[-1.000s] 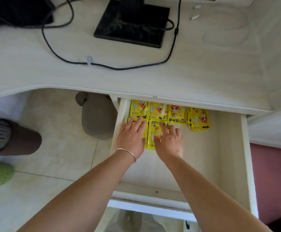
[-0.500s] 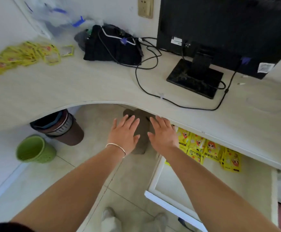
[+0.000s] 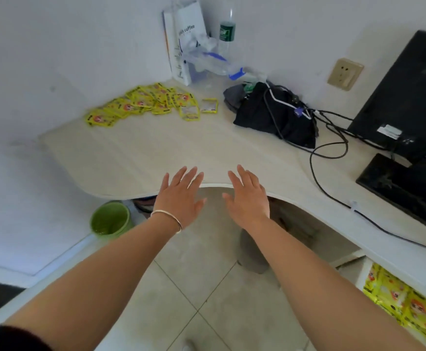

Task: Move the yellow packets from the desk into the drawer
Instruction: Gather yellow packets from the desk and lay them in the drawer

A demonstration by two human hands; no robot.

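Reaching out flat, the fingers (image 3: pixel 190 177) of the left hand (image 3: pixel 180 201) and the right hand (image 3: pixel 248 200) are spread wide and straight, and they hold nothing. Both palms face down over the near edge of the surface (image 3: pixel 156 153). The hands are side by side and do not touch each other. I cannot tell if the fingertips touch the surface. A thin bracelet (image 3: pixel 167 216) sits on the left wrist. Both arms are stretched out long.

The pile of yellow packets (image 3: pixel 141 103) lies far back on the surface by the wall, well apart from the hands. Its writing is too blurry to read. Some other packets (image 3: pixel 404 305) lie in the drawer (image 3: pixel 360 274) at the bottom right, but the picture edge cuts most of it off.

A white paper bag (image 3: pixel 186 39) in the corner says "coffee". The bottle (image 3: pixel 227 29) beside it has a green label too small to read.
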